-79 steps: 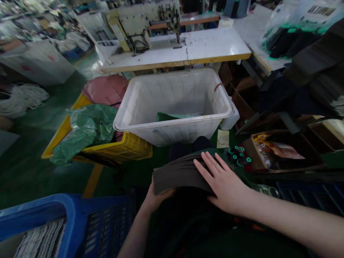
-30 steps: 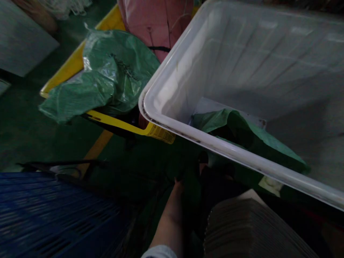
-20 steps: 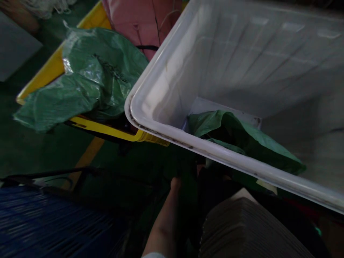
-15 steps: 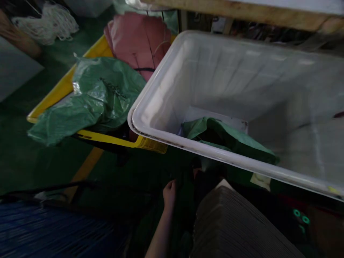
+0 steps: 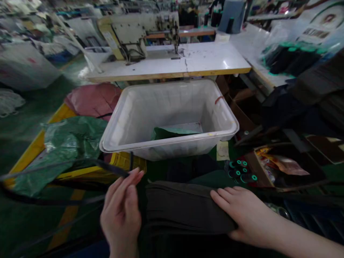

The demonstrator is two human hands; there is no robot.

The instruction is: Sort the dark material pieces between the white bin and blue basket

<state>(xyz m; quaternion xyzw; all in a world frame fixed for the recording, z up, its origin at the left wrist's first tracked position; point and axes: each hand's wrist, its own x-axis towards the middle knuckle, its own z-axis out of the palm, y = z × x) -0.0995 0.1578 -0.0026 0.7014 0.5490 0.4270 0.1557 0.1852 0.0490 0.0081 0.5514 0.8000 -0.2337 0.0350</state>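
Note:
A stack of dark grey cloth pieces (image 5: 185, 208) lies in front of me at the bottom middle. My right hand (image 5: 242, 211) grips its right end, thumb below and fingers over the top. Just left of the stack is my left hand (image 5: 122, 211), raised, with fingers pressed together around a thin dark strip (image 5: 114, 168). Blurred loops of the strip trail off to the left. A short end sticks up above the fingertips. Where the strip runs inside the left hand is hidden.
Ahead stands a white plastic tub (image 5: 166, 143) with green cloth inside. Left of it, a yellow crate (image 5: 27, 154) holds a green plastic bag (image 5: 72, 139) and a pink bundle (image 5: 94, 98). A sewing machine (image 5: 139, 32) stands behind; thread spools (image 5: 238, 172) and a cardboard box (image 5: 264, 168) are right.
The view has lifted and swung right, bringing in the sewing table. My left hand has come up beside the cloth stack with the strip, and my right hand now shows on the stack.

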